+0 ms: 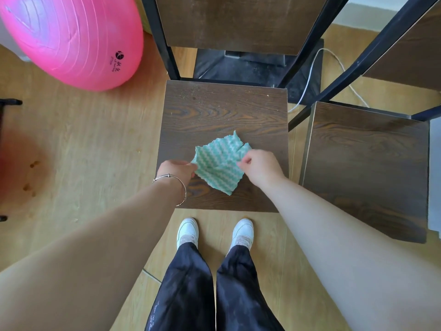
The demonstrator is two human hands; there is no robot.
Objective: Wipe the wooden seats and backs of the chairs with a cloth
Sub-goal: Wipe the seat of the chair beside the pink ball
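A green-and-white zigzag cloth (220,163) hangs spread over the front half of a dark wooden chair seat (224,111). My left hand (177,170), with a silver bangle on the wrist, pinches the cloth's left edge. My right hand (261,166) pinches its right edge. The chair's wooden back (233,20) rises behind the seat in a black metal frame. A second chair's seat (365,168) stands to the right, and its back (410,56) shows at the upper right.
A big pink exercise ball (71,39) lies on the wood floor at the upper left. A white cable (310,75) runs over a black mat (253,65) behind the chairs. My legs and white shoes (214,232) stand just before the seat's front edge.
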